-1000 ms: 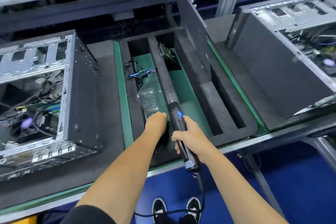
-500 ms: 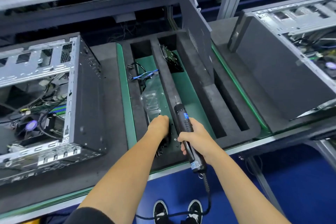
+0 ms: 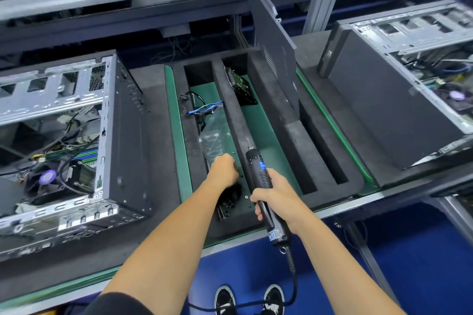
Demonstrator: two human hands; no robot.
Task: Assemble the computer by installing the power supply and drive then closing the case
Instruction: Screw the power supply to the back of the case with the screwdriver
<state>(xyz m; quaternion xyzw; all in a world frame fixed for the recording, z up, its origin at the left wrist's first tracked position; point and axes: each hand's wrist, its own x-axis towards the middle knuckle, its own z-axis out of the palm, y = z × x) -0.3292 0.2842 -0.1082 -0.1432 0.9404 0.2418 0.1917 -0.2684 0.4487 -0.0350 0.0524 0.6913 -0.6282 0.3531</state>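
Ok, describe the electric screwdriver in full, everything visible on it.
The electric screwdriver is a slim black tool with a blue label near its front and a thin metal bit at the tip. The right hand grips its middle, fingers wrapped around the barrel. It is tilted, bit pointing away from the person over a black foam divider of the tray. A coiled black cord hangs from its rear end toward the floor.

Even, bright overhead light; soft shadows only. Mild glare on bare metal chassis [image 3: 51, 100] at frame left. Wide-angle bowing at edges. Slight motion softness lower left and far right; centre sharp.
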